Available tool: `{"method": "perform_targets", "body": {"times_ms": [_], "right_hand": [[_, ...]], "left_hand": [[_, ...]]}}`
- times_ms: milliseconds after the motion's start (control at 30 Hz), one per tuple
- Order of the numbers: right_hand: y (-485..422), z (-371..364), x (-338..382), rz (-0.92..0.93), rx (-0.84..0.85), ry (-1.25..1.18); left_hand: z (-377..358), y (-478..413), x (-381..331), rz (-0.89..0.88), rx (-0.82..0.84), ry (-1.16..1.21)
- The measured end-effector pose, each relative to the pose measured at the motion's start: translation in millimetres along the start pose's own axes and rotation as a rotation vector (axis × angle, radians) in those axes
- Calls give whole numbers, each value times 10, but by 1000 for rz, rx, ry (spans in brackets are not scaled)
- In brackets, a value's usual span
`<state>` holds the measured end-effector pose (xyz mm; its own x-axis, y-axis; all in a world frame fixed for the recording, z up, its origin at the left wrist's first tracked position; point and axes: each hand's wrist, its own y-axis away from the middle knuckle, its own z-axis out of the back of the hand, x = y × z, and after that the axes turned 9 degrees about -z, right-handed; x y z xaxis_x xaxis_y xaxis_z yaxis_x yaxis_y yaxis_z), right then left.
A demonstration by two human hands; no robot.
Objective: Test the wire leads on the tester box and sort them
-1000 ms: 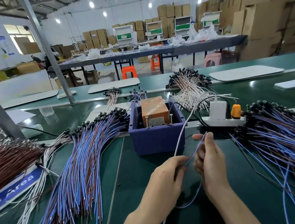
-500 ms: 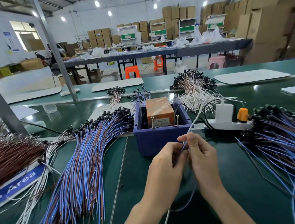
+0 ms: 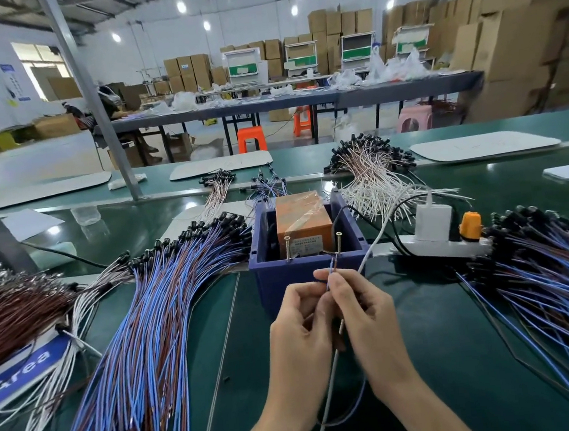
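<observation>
A blue bin in front of me holds the orange tester box, with two upright screw posts at its front. My left hand and my right hand are together just before the bin, both pinching one blue-and-brown wire lead. The lead's stripped ends reach up to the base of the right post. Its slack loops down between my wrists. A sorted fan of blue and brown leads lies to the left, another pile of such leads to the right.
A white power strip with a white charger and an orange plug sits right of the bin; a white cable runs from it past my hands. Dark brown leads lie far left, white leads behind the bin. A grey post stands at back left.
Both hands have moved forward from the table toward the bin, bringing the lead's ends up to the right screw post.
</observation>
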<state>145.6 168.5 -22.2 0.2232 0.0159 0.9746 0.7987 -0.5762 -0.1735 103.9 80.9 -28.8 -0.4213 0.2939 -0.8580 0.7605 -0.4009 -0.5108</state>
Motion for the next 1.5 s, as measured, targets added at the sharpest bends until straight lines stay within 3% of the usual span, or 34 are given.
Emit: {"method": "perform_targets", "body": {"times_ms": [233,467,733,1500], "right_hand": [[-18,15,-22,43,-46,83],[-59,75,-46,91,-126,159],[-92,123,-72,96,-162,141],[-218,118,-207,130,-315,126]], "left_hand": [[24,-6,46,-2,-31,-31],[127,-90,84,-119,-208,-270],[322,-166,133,-208,-272,-495],[299,-170,215,-202,-261,-542]]}}
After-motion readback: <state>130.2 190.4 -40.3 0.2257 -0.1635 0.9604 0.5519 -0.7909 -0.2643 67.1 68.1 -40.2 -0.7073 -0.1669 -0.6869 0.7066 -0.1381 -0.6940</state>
